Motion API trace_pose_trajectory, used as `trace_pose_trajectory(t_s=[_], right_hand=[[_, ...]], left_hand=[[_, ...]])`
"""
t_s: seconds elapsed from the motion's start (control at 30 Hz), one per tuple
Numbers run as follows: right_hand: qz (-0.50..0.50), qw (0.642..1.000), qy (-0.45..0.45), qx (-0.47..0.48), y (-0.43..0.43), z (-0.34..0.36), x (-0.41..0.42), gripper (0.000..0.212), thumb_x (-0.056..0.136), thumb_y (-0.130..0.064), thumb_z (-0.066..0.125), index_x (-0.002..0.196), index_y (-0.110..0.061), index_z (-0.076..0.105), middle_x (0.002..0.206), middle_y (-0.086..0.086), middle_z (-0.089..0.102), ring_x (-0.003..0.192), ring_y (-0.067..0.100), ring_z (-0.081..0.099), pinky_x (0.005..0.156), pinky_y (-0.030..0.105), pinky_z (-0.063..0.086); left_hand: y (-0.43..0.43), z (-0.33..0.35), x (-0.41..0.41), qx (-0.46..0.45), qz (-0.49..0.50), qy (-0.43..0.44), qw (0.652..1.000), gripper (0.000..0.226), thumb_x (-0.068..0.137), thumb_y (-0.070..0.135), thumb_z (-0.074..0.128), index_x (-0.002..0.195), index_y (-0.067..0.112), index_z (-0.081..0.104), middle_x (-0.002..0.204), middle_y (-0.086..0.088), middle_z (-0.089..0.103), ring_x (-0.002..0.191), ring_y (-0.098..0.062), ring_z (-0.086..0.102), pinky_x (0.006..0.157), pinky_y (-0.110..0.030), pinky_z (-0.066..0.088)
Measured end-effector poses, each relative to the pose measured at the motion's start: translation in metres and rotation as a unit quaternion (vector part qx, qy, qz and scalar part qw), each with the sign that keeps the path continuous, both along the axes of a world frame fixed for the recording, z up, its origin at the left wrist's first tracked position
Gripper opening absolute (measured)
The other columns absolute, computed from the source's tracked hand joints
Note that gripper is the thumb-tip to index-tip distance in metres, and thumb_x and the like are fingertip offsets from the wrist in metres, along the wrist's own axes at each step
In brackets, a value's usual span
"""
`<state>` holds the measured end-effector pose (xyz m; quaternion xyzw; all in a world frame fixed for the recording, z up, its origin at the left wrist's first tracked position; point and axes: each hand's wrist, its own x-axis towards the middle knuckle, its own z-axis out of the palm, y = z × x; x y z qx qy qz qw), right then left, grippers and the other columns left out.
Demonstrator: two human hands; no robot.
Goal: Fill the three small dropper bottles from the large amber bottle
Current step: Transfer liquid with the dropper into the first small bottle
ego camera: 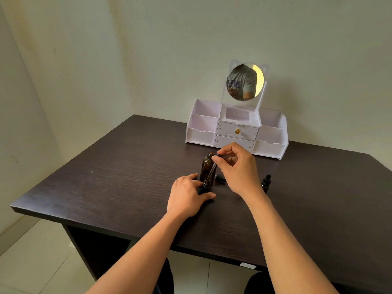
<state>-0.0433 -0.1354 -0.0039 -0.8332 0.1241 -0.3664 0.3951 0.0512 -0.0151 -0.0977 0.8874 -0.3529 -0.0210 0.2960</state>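
While steadying the small bottle (pixel 206 186) on the bench (pixel 106 177) with the left hand (pixel 186 194), fingers curled round its lower half, bring the dropper (pixel 211 171) closer to upright: slanted at present, tip at the open neck, cannot tell whether inside. Pinch the rubber bulb gently between the thumb and fingers of the right hand (pixel 237 166), as at present, and squeeze slowly to avoid splashing over the rim. Mind the big amber bottle (pixel 204 166), uncapped, standing just behind the small one and close to the right hand's fingers; probably easy to knock over when lifting the dropper away. Leave the capped bottle (pixel 266 183), standing just right of the right wrist, for a later turn.
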Motion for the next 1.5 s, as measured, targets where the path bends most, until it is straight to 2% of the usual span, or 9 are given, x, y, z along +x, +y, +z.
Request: trace_pose_trajectory(t_s=[0.1, 0.23, 0.37, 0.57, 0.7, 0.83, 0.93, 1.23, 1.5], right_hand=[[-0.003, 0.999, -0.042, 0.029, 0.0, 0.006, 0.001, 0.021, 0.086, -0.02, 0.076, 0.103, -0.024, 0.062, 0.089, -0.01, 0.066, 0.08, 0.01, 0.069, 0.071, 0.04, 0.061], [-0.039, 0.988, -0.143, 0.046, -0.007, 0.029, 0.004, 0.025, 0.087, -0.017, 0.075, 0.106, -0.018, 0.06, 0.092, -0.005, 0.065, 0.078, 0.017, 0.07, 0.069, 0.045, 0.06], [-0.054, 0.983, -0.172, 0.038, -0.016, 0.041, 0.011, 0.025, 0.087, -0.02, 0.075, 0.105, -0.021, 0.058, 0.093, -0.002, 0.066, 0.078, 0.021, 0.069, 0.067, 0.048, 0.06], [-0.041, 0.989, -0.139, 0.022, -0.017, 0.039, 0.019, 0.025, 0.087, -0.018, 0.075, 0.105, -0.02, 0.058, 0.092, -0.009, 0.065, 0.082, 0.016, 0.07, 0.07, 0.044, 0.061], [-0.017, 0.998, -0.06, 0.011, -0.02, 0.033, 0.028, 0.017, 0.092, -0.018, 0.069, 0.106, -0.024, 0.06, 0.098, -0.007, 0.066, 0.089, 0.017, 0.07, 0.075, 0.043, 0.061], [-0.012, 0.995, 0.083, -0.056, -0.021, 0.027, 0.035, 0.014, 0.097, -0.021, 0.061, 0.111, -0.02, 0.064, 0.105, -0.007, 0.063, 0.082, 0.001, 0.06, 0.07, 0.021, 0.047], [-0.007, 0.988, 0.13, -0.086, -0.02, 0.022, 0.038, 0.014, 0.097, -0.021, 0.061, 0.109, -0.018, 0.065, 0.109, -0.002, 0.065, 0.092, 0.008, 0.06, 0.067, 0.011, 0.039], [-0.013, 0.984, 0.146, -0.103, -0.017, 0.018, 0.042, 0.007, 0.097, -0.019, 0.061, 0.102, -0.016, 0.064, 0.11, -0.002, 0.053, 0.095, 0.009, 0.053, 0.071, 0.009, 0.035], [-0.011, 0.986, 0.139, -0.096, -0.017, 0.02, 0.039, 0.003, 0.095, -0.02, 0.063, 0.097, -0.019, 0.062, 0.101, -0.004, 0.057, 0.083, 0.003, 0.052, 0.069, 0.009, 0.036]], left_hand=[[0.001, -0.001, 0.001, -0.01, -0.003, -0.001, 1.0, 0.06, 0.08, 0.069, 0.066, 0.126, 0.029, 0.07, 0.155, 0.004, 0.045, 0.143, -0.02, 0.037, 0.118, -0.043, 0.031], [0.0, 0.0, 0.001, -0.007, 0.001, 0.0, 1.0, 0.062, 0.079, 0.069, 0.067, 0.125, 0.028, 0.07, 0.154, 0.004, 0.045, 0.142, -0.02, 0.037, 0.117, -0.041, 0.031], [0.0, -0.001, 0.002, -0.006, 0.0, 0.0, 1.0, 0.061, 0.079, 0.07, 0.067, 0.124, 0.029, 0.071, 0.154, 0.004, 0.046, 0.141, -0.02, 0.038, 0.117, -0.041, 0.031], [-0.001, -0.001, 0.002, -0.001, 0.003, 0.004, 1.0, 0.062, 0.079, 0.07, 0.066, 0.126, 0.029, 0.069, 0.155, 0.004, 0.044, 0.143, -0.02, 0.037, 0.117, -0.044, 0.032], [-0.001, 0.0, 0.001, 0.004, 0.004, 0.0, 1.0, 0.062, 0.08, 0.069, 0.066, 0.127, 0.029, 0.068, 0.155, 0.005, 0.043, 0.143, -0.02, 0.036, 0.118, -0.044, 0.032], [0.0, 0.0, 0.001, 0.003, 0.003, -0.003, 1.0, 0.063, 0.081, 0.07, 0.065, 0.128, 0.029, 0.068, 0.156, 0.005, 0.043, 0.144, -0.02, 0.035, 0.118, -0.043, 0.03], [0.0, 0.0, 0.001, 0.004, 0.002, -0.004, 1.0, 0.062, 0.081, 0.07, 0.064, 0.129, 0.03, 0.067, 0.156, 0.004, 0.042, 0.144, -0.021, 0.035, 0.119, -0.045, 0.03], [-0.001, 0.0, 0.002, 0.01, -0.003, -0.001, 1.0, 0.06, 0.082, 0.07, 0.063, 0.128, 0.031, 0.068, 0.157, 0.005, 0.041, 0.144, -0.021, 0.034, 0.119, -0.044, 0.029], [-0.001, 0.0, 0.001, 0.007, -0.001, 0.001, 1.0, 0.06, 0.082, 0.07, 0.064, 0.127, 0.03, 0.068, 0.156, 0.005, 0.042, 0.144, -0.021, 0.034, 0.119, -0.044, 0.03]])
